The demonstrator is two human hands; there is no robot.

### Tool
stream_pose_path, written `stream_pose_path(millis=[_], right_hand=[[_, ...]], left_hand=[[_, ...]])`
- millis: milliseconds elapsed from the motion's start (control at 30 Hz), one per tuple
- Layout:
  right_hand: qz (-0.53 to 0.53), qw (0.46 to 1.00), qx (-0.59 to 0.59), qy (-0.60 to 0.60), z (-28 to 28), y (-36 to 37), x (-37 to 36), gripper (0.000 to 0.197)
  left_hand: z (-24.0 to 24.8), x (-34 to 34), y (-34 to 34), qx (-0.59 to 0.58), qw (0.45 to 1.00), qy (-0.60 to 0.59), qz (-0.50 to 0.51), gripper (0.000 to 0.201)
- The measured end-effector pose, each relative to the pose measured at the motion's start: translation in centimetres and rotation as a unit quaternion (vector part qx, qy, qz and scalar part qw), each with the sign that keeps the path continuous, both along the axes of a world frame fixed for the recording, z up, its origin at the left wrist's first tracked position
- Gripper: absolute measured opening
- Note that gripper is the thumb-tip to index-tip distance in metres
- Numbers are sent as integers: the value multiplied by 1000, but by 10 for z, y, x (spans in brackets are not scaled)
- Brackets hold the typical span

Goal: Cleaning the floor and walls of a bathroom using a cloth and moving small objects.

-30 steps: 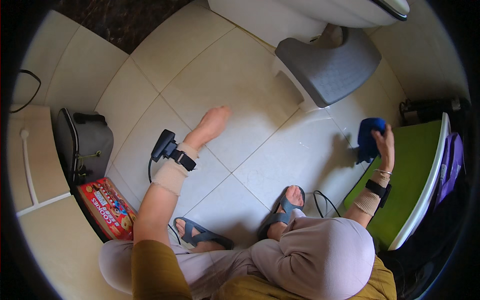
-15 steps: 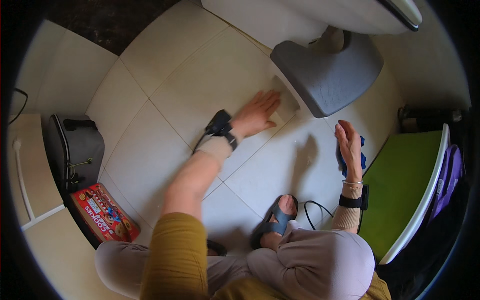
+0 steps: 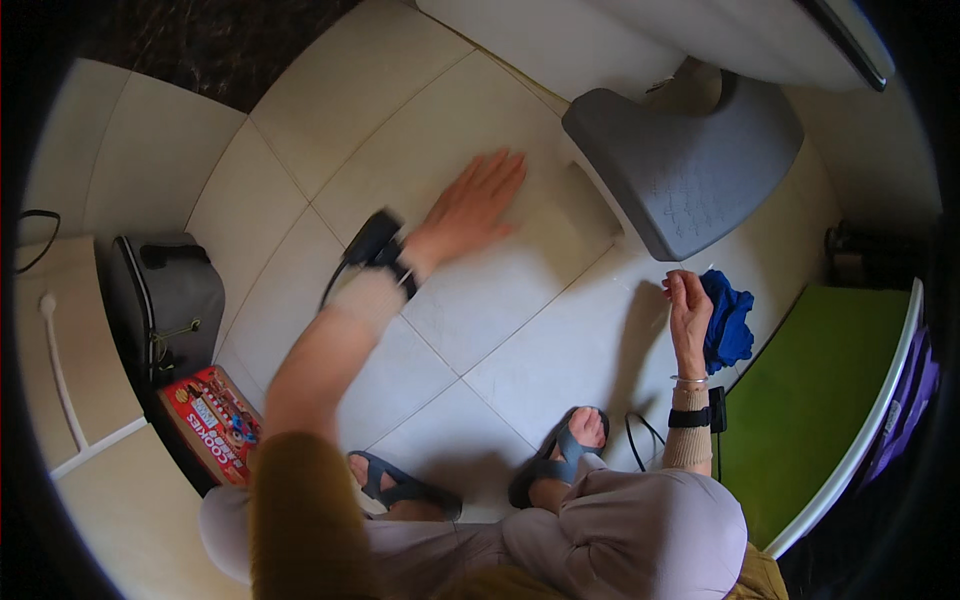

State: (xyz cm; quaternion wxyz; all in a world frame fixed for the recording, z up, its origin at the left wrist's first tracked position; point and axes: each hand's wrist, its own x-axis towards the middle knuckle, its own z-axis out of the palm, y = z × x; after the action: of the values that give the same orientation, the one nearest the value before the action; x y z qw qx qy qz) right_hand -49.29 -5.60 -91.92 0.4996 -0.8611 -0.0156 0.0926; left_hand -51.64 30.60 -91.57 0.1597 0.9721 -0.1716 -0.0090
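Note:
My left hand [image 3: 464,212] is over the beige floor tiles [image 3: 440,320], fingers stretched out and palm down. It is slightly blurred, and I cannot tell whether it touches the tile. A black band with a small black device [image 3: 376,240] is strapped round that wrist. My right hand [image 3: 687,312] hangs lower, its fingers bent in toward the thumb; anything between the fingertips is too small to make out. Just right of that hand, a crumpled blue cloth [image 3: 730,322] lies on the floor. A grey-topped stool [image 3: 690,165] stands beyond both hands.
A white curved fixture [image 3: 600,50] rises behind the stool. Along the right runs a green panel with a white rim [image 3: 820,390], with something purple [image 3: 900,405] behind it. At left are a grey case [image 3: 175,300], a red cookie box [image 3: 212,420] and a pale cabinet [image 3: 90,350]. My sandalled feet are below.
My left hand has moved left, away from the stool's base. My right hand has shifted a little down and left, its fingers bent further, and more of the blue cloth shows.

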Motion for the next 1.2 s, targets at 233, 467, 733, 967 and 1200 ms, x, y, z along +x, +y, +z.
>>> stream_pose_path(millis=[233,467,733,967,1200], right_hand=[[54,979,-110,-161,-7,20,-11,6],[82,987,-68,-120,-22,33,-43,5],[13,989,-54,-137,-15,28,-28,7],[-10,956,-208,-205,-32,-22,-5,26],[262,922,-244,-149,-39,82,-95,93]], left_hand=[[-51,63,-3,3,992,-65,107,72],[-12,-124,-19,-45,987,108,-110,85],[-19,10,-55,-77,993,-4,-88,74],[-27,-17,-77,-42,993,27,-111,76],[6,-161,-38,-29,970,161,-179,79]])
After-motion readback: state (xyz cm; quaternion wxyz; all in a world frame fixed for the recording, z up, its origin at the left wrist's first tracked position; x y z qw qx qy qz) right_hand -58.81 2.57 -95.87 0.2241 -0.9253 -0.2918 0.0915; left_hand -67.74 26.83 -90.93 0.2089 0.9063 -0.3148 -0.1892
